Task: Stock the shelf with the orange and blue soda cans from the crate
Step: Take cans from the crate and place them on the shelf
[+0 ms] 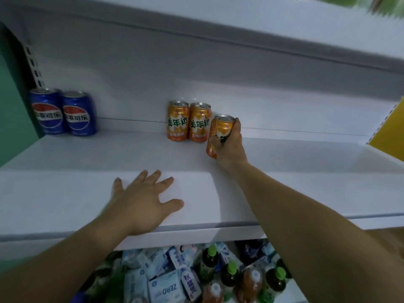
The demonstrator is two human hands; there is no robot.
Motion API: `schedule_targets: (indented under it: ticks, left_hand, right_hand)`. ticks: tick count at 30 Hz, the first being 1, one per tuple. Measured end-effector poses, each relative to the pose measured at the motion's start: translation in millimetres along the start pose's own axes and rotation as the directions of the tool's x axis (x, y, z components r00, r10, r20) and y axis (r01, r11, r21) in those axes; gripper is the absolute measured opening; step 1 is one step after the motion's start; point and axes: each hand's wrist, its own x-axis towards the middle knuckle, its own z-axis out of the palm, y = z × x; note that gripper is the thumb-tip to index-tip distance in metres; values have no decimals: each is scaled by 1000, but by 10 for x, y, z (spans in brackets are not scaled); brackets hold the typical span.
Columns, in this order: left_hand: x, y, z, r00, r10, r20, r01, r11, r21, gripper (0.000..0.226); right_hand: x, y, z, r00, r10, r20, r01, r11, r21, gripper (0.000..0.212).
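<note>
Two blue soda cans (63,112) stand side by side at the back left of the white shelf (131,154). Two orange soda cans (189,121) stand together near the middle at the back. My right hand (229,145) grips a third orange can (219,132), tilted slightly, just right of and in front of that pair; whether its base touches the shelf I cannot tell. My left hand (142,200) lies flat with fingers spread on the shelf's front part.
An upper shelf (240,33) overhangs the cans. Below the shelf edge lies a heap of drinks: green-capped bottles (211,261), white and blue cartons (166,287). A yellow panel (391,132) borders the right end, a green wall (11,106) the left.
</note>
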Motion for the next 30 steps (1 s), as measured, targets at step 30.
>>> schedule_targets:
  ticks: [30]
  left_hand:
    - [3,4,8,1000,-9,29,9,1000,14,73]
  right_hand:
    - [607,-24,-17,992,108,60,-103,991,-82,93]
